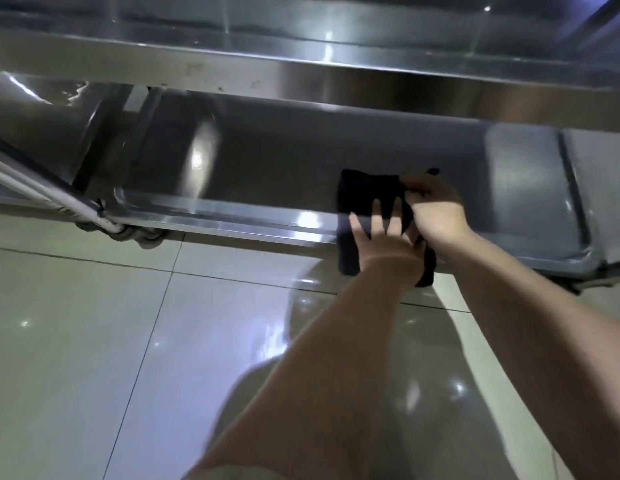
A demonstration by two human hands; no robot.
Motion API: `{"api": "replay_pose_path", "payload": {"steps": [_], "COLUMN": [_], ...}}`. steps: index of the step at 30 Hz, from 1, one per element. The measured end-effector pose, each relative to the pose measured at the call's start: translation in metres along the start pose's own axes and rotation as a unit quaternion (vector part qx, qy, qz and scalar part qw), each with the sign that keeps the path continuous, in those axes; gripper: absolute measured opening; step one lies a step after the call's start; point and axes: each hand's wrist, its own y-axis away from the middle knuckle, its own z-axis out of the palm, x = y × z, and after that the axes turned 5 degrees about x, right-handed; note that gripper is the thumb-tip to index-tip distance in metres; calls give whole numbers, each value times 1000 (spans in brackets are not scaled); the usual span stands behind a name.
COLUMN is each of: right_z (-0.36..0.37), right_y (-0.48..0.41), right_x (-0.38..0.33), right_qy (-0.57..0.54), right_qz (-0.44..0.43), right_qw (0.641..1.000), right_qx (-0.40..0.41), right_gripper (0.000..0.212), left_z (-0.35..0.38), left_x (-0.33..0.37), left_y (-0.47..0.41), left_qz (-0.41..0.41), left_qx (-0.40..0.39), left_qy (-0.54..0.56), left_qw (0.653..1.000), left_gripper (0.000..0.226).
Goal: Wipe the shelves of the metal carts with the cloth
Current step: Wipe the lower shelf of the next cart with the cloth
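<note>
Head view: the left hand (384,237) lies flat on a black cloth (365,192) on the shiny metal shelf (267,168); the right hand (436,207) grips it.

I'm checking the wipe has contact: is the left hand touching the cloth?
Touching. In the head view the left hand lies with spread fingers flat on the dark cloth.

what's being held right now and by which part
The cloth: the right hand grips its far right edge; the left hand only presses flat on it.
</note>
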Motion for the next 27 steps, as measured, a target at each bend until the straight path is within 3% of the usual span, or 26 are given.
{"api": "replay_pose_path", "payload": {"steps": [2, 6, 8, 10, 12, 14, 15, 16, 19, 20, 23, 25, 27], "right_z": [-12, -26, -30, -29, -23, -13, -6, 2, 22, 24, 11, -8, -27], "right_y": [11, 36, 44, 51, 63, 73, 77, 78, 75, 71, 63, 58, 49], "right_x": [10, 33, 43, 54, 60, 62, 60, 60, 51, 48, 46, 41, 22], "right_qy": [73, 168, 232, 306, 412, 484, 510, 531, 545, 543, 488, 384, 308], "right_qz": [-21, -98, -207, -315, -325, -293, -285, -290, -343, -363, -404, -396, -290], "right_qw": [997, 981, 949, 894, 837, 805, 794, 785, 765, 757, 773, 833, 894], "right_qx": [-24, -17, -44, -92, -156, -178, -168, -135, 0, 29, 23, -45, -146], "right_gripper": [33, 33, 36, 35, 66, 99, 103, 96, 41, 31, 28, 27, 31], "left_z": [3, -3, -4, 2, 8, 9, 7, 6, 10, 12, 10, 9, 7], "left_x": [10, -25, -52, -75, -87, -93, -96, -99, -103, -104, -108, -114, -120], "left_y": [7, 13, 26, 40, 51, 53, 53, 53, 55, 56, 54, 51, 45], "left_qz": [40, 119, 154, 165, 178, 158, 132, 109, 96, 97, 108, 126, 150], "left_qx": [-4, 87, 113, 134, 134, 129, 128, 128, 127, 124, 136, 193, 251], "left_qy": [-4, 83, 127, 128, 67, 17, 8, 0, -17, -21, -36, -15, 43], "left_qw": [999, 986, 973, 969, 972, 979, 983, 986, 987, 987, 984, 973, 955], "left_gripper": [60, 55, 51, 53, 66, 75, 78, 82, 94, 96, 93, 84, 68]}}
